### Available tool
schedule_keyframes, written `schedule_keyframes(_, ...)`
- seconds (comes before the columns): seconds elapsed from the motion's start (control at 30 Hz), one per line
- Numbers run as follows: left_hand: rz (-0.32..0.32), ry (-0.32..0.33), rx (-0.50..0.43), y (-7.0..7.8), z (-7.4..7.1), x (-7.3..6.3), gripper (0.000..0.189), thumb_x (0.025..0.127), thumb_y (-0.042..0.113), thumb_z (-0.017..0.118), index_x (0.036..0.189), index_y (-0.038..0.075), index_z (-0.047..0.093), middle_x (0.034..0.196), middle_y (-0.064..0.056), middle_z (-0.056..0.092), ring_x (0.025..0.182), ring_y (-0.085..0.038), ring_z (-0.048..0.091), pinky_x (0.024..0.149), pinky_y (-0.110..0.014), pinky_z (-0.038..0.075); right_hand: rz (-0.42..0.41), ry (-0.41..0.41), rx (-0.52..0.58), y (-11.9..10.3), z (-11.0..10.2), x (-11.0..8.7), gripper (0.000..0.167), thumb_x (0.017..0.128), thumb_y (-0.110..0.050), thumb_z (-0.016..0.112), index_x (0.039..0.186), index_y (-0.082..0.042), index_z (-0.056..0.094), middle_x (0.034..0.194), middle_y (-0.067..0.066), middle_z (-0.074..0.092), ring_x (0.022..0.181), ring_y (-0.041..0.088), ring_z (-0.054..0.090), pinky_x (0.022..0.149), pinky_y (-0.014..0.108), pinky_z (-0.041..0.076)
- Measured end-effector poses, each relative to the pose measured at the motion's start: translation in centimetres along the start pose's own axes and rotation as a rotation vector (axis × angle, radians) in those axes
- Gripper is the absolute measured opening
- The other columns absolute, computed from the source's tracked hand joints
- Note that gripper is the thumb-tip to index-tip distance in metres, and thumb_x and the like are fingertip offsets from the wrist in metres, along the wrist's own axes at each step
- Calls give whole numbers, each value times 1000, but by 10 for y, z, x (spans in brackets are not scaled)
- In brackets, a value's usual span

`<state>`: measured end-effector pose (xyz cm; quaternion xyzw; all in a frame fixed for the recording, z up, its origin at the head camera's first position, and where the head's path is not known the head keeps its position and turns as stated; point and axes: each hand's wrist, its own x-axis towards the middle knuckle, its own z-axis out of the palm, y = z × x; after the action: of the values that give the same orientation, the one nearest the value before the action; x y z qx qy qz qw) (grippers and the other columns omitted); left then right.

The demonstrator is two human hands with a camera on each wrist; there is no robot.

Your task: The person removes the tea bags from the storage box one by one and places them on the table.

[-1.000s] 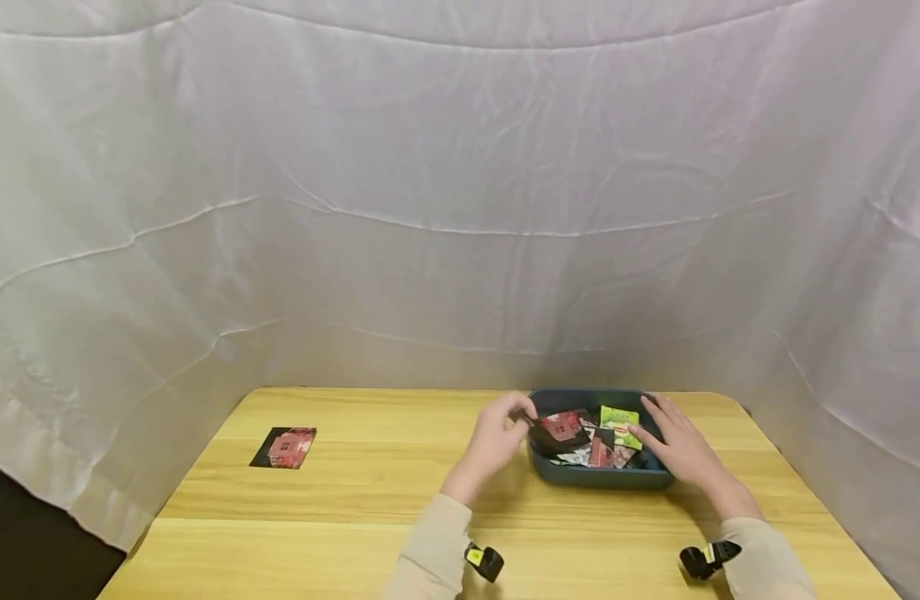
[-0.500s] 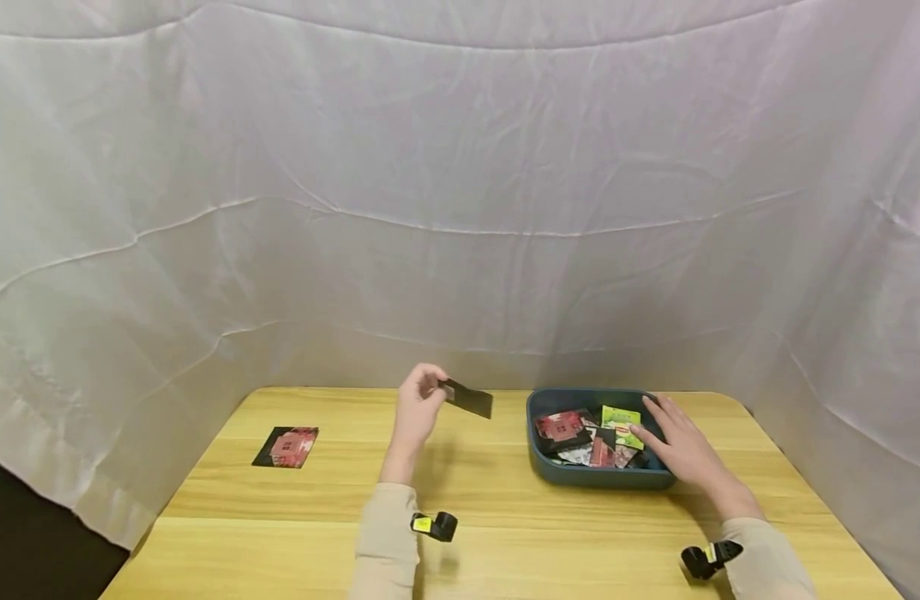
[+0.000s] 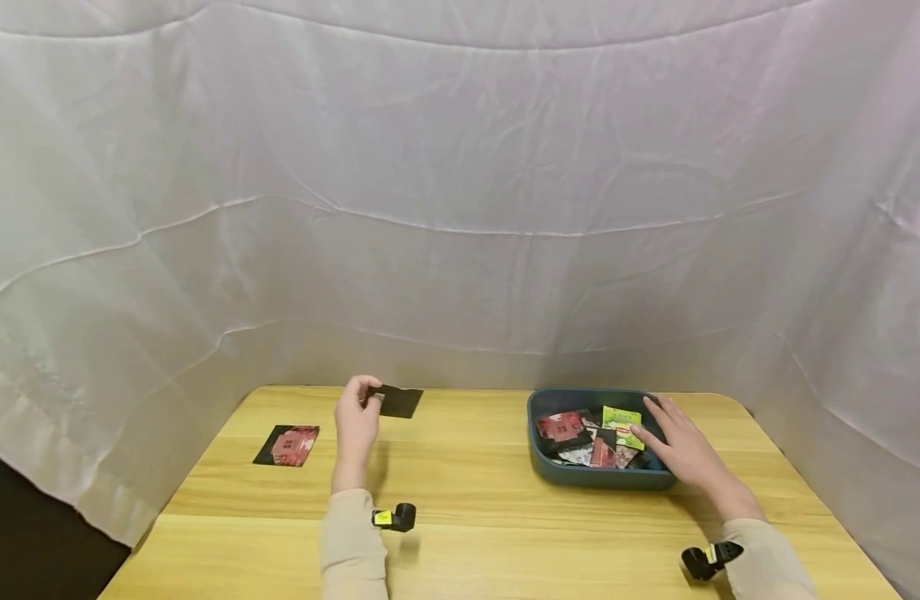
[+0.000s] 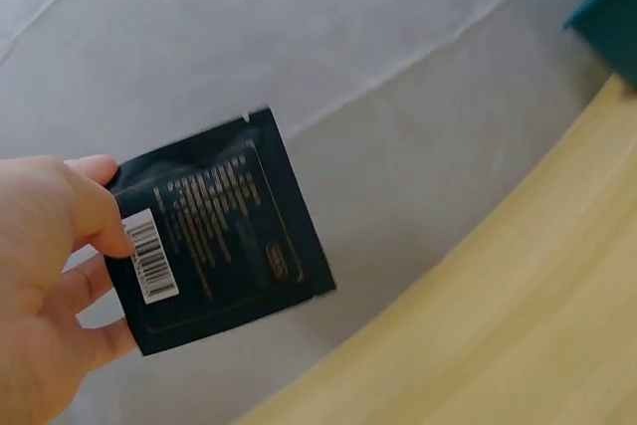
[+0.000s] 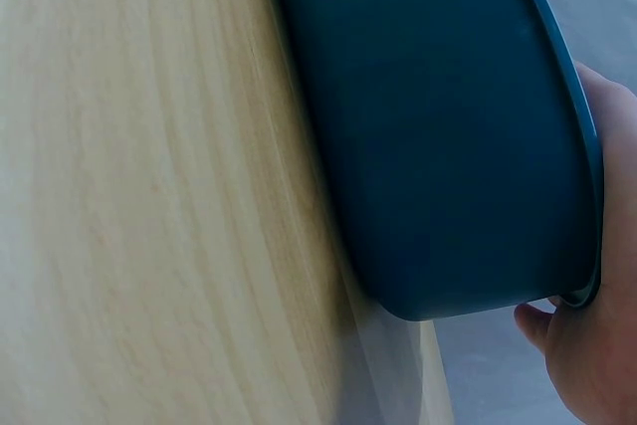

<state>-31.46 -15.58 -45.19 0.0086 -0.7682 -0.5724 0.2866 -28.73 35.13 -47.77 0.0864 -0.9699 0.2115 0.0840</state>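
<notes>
My left hand (image 3: 357, 429) holds a square black sachet (image 4: 234, 216) by one edge, thumb and fingers pinching it, raised at the table's back left. In the left wrist view the sachet's back faces the camera, with a white barcode and small gold print. My right hand (image 3: 688, 450) rests over the right rim of a dark blue bin (image 3: 602, 478), fingers spread. Inside the bin lie several sachets, among them a red and black sachet (image 3: 561, 428) and a green and yellow sachet (image 3: 621, 421). The right wrist view shows mostly the bin's outer wall (image 5: 448, 146).
A red and black sachet (image 3: 291, 447) lies flat on the wooden table (image 3: 490, 533), left of my left hand. Pale grey curtains (image 3: 460, 275) stand behind the table and along both sides.
My left hand has taken a black sachet out of the bin and carried it left across the table. My right hand has stayed on the bin's rim.
</notes>
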Motion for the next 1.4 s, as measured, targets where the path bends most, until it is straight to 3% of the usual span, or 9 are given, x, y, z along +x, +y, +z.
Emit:
schedule_keyframes(0.23,-33,86,103,-22,-31,-3,26,89,-12,51,112,0,58,123,-25,63,121,-38,57,98,-53,47,-3,4,-1,2,2,0,79,99,-53,46,154,-1,23,158,31,15,145,51,12,111,71,15)
schedule_keyframes(0.37,-82,116,155,-29,-45,-6,34,91,-10,51,122,3,55,120,-25,61,116,-40,57,94,-55,46,-2,3,4,2,2,-1,78,98,-52,46,154,-2,23,158,31,14,145,51,12,111,71,15)
schedule_keyframes(0.5,-75,95,254,-35,-52,-6,31,91,-8,51,117,4,62,119,-23,63,115,-39,57,97,-54,45,-1,-2,8,2,1,-1,78,99,-52,46,154,-2,22,159,30,13,146,51,11,110,72,14)
schedule_keyframes(0.6,-46,42,342,-36,-53,-5,27,90,-8,53,109,3,69,119,-21,65,115,-39,59,99,-53,45,-1,-2,7,2,1,-1,78,99,-52,46,154,-2,23,159,30,13,145,51,12,110,72,14)
schedule_keyframes(0.7,-49,-65,402,-36,-52,-4,26,91,-6,53,106,5,72,119,-20,66,115,-39,59,98,-53,46,-3,-1,8,1,0,-1,78,99,-52,46,154,-2,23,159,30,13,145,51,12,110,71,15)
schedule_keyframes(0.83,-113,-255,437,-36,-51,-4,29,93,-6,50,105,6,74,124,-21,64,122,-41,55,101,-55,45,-6,0,12,1,-1,-1,78,99,-51,46,154,-1,23,159,31,12,145,51,12,110,71,14)
schedule_keyframes(0.97,-193,-381,478,-36,-53,-7,30,92,-7,49,99,5,75,125,-22,64,125,-44,52,104,-58,42,-8,4,17,1,-1,0,78,99,-50,47,153,0,24,158,31,13,145,52,12,110,71,14)
schedule_keyframes(1.27,-234,-500,542,-37,-61,-12,34,86,-13,47,92,4,76,123,-25,64,124,-47,51,100,-59,45,-18,-4,12,-2,-2,-1,78,99,-50,47,153,2,24,157,32,14,144,53,11,110,71,14)
schedule_keyframes(1.4,-226,-545,548,-36,-64,-13,34,80,-15,51,94,2,77,117,-24,67,109,-39,61,86,-47,53,-16,-6,12,-3,-2,0,78,99,-50,47,153,1,24,158,32,14,144,53,11,110,72,14)
